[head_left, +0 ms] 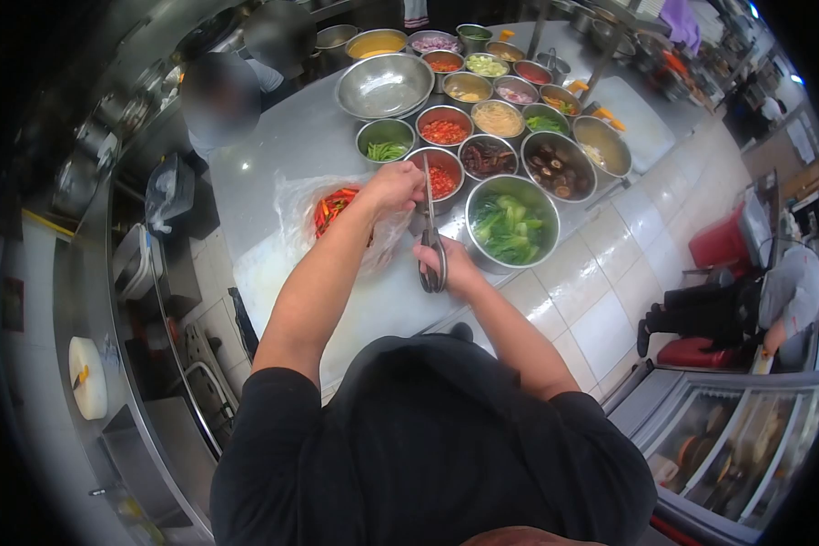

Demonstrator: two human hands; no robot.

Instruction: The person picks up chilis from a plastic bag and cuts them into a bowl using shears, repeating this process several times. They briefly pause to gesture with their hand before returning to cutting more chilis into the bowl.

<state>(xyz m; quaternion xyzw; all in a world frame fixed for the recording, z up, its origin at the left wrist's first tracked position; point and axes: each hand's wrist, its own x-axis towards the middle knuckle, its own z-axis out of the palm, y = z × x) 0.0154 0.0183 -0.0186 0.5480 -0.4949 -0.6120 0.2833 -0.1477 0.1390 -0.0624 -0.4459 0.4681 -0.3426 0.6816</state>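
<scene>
My right hand [455, 267] grips a pair of black-handled scissors [432, 246], its blades pointing away from me. Just left of the blades, my left hand [398, 187] is closed by the rim of a metal bowl of chopped red chillies [442, 180]. Whatever its fingers hold is too small or hidden to make out. Under my left forearm lies an open clear plastic bag [293, 196] with whole red chillies [334, 207] in it. A large bowl of leafy greens [514, 226] stands to the right of my right hand.
Several metal bowls crowd the steel table, among them sliced green pieces [387, 151], dried dark chillies [489, 158] and mushrooms [560, 173]. Behind them sits a wide metal basin [385, 84]. One person [223, 105] is at the far left, another [783, 282] at the right beside a glass-topped chiller [737, 437].
</scene>
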